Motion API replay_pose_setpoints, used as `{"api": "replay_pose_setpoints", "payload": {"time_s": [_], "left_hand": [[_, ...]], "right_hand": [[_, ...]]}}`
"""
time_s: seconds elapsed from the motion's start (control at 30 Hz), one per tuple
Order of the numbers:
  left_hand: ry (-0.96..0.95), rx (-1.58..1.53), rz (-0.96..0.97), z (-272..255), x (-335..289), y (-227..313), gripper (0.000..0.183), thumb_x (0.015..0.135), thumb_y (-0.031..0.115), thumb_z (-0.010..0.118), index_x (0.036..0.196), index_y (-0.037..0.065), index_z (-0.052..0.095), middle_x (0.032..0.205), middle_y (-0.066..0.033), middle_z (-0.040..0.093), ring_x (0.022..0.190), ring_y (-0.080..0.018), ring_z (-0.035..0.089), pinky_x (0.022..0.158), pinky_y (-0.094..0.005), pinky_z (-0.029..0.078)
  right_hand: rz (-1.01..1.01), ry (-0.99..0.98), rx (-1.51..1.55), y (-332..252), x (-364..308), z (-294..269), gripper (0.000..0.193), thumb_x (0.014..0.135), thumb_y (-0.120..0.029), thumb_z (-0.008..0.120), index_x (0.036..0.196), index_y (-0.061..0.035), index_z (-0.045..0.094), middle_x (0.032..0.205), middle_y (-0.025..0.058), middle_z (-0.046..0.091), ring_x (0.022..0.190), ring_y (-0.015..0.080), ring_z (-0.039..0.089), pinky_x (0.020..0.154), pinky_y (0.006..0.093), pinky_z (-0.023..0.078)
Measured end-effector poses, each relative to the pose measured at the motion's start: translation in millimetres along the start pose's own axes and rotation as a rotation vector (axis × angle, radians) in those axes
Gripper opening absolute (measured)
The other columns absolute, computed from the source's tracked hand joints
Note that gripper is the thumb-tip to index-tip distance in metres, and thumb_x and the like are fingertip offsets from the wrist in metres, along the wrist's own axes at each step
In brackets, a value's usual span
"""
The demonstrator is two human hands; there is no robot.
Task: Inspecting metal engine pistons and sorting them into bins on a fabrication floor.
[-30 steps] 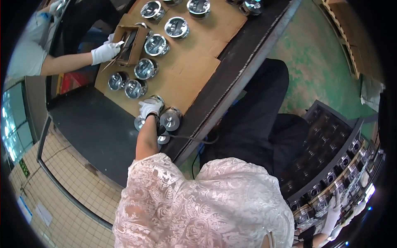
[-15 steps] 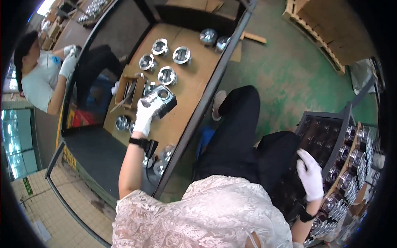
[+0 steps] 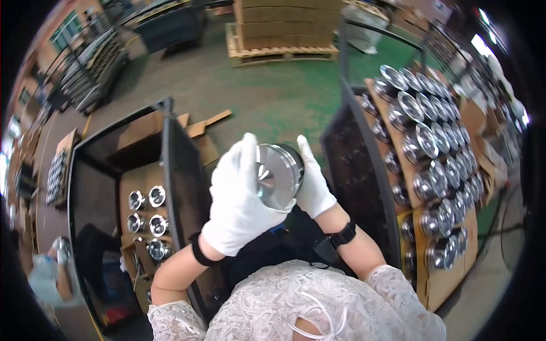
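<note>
A shiny metal piston (image 3: 277,176) is between my two white-gloved hands, in front of my body, its round crown facing up toward me. My left hand (image 3: 233,196) wraps its left side, with the thumb along the lower edge and the fingers at the upper left. Against its dark right side lies my right hand (image 3: 314,183), fingers pointing up and partly hidden behind the piston. Below the hands is my dark-trousered lap. Down in the cart at left stand several pistons (image 3: 158,225) on cardboard, beside a small cardboard box (image 3: 135,258) with thin tools.
The dark-framed left cart (image 3: 181,165) and the right rack (image 3: 364,165) flank me. Rows of pistons (image 3: 435,184) fill the right rack's boards. Ahead, stacked cartons (image 3: 287,25) stand on a wooden pallet (image 3: 284,55). Another person (image 3: 51,275) works at far left.
My left hand has brought the piston from over the left cart to in front of me. The right hand has come from the right side to meet it. The view has turned rightward.
</note>
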State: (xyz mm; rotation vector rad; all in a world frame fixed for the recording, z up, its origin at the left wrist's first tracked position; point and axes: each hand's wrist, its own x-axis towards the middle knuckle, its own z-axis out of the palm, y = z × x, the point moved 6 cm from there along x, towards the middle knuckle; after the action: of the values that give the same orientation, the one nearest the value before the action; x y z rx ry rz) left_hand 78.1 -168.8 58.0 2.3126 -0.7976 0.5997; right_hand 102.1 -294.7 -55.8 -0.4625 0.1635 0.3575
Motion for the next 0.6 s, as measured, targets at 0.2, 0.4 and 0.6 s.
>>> {"api": "replay_pose_setpoints", "payload": {"time_s": [0.2, 0.4, 0.6], "left_hand": [[-0.235, -0.655, -0.460, 113.2, -17.1, -12.3, 0.085, 0.076, 0.037, 0.078, 0.141, -0.003, 0.039, 0.124, -0.0193, 0.058, 0.114, -0.0285, 0.059, 0.096, -0.0384, 0.048], [-0.936, -1.874, -1.317, 222.1, -68.4, -24.9, 0.045, 0.103, 0.038, 0.045, 0.130, 0.003, 0.052, 0.118, -0.0107, 0.065, 0.107, -0.0262, 0.062, 0.096, -0.0382, 0.049], [-0.860, -2.280, -1.386, 275.3, -98.5, -47.7, 0.036, 0.103, 0.035, 0.046, 0.120, 0.005, 0.059, 0.109, -0.0078, 0.068, 0.095, -0.0210, 0.065, 0.087, -0.0353, 0.054]], "right_hand": [[-0.058, 0.085, 0.149, -23.4, -53.7, -100.8, 0.069, 0.099, -0.060, 0.037, 0.134, -0.0026, 0.051, 0.134, 0.0153, 0.056, 0.122, 0.0289, 0.054, 0.107, 0.0423, 0.041], [-0.082, 0.024, 0.226, -20.5, -69.8, -143.6, 0.057, 0.101, -0.053, 0.041, 0.124, -0.0043, 0.057, 0.119, 0.0125, 0.065, 0.107, 0.0226, 0.062, 0.094, 0.0364, 0.050], [0.110, 0.229, 0.029, -10.3, -60.7, -138.9, 0.052, 0.100, -0.049, 0.046, 0.123, -0.0042, 0.060, 0.113, 0.0066, 0.067, 0.105, 0.0201, 0.063, 0.092, 0.0341, 0.049]]}}
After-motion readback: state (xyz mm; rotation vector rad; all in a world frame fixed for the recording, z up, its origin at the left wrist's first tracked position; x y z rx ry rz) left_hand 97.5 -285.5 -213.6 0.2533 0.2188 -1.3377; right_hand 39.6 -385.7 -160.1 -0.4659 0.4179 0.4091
